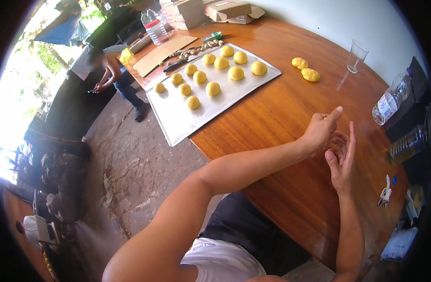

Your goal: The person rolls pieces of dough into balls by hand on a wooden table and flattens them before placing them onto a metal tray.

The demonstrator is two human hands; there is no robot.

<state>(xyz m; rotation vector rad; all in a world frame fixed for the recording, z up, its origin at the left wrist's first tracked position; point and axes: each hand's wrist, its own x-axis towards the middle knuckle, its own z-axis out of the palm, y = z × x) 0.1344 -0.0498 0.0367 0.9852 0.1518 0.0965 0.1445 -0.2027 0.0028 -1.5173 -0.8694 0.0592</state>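
Over the wooden table, my left hand [320,130] meets my right hand [341,162]. The left is turned with its back toward me, one finger pointing out and the others curled inward; whatever may lie inside is hidden. The right has its palm tilted up, with thumb and a long finger stretched apart, and nothing shows in it. Beyond them two rough lumps of yellow dough [311,74] rest on the wood. Several smooth yellow dough balls [212,88] sit in loose rows on a metal baking tray [178,124], which overhangs the table's left edge.
At the right edge stand a drinking glass [357,56], a plastic water bottle [391,99] and keys [385,193]. Behind the tray are a knife [176,65], a cardboard sheet [164,55], a red-lidded jar [156,33] and stacked boxes [183,13]. A person [109,75] is at the far left.
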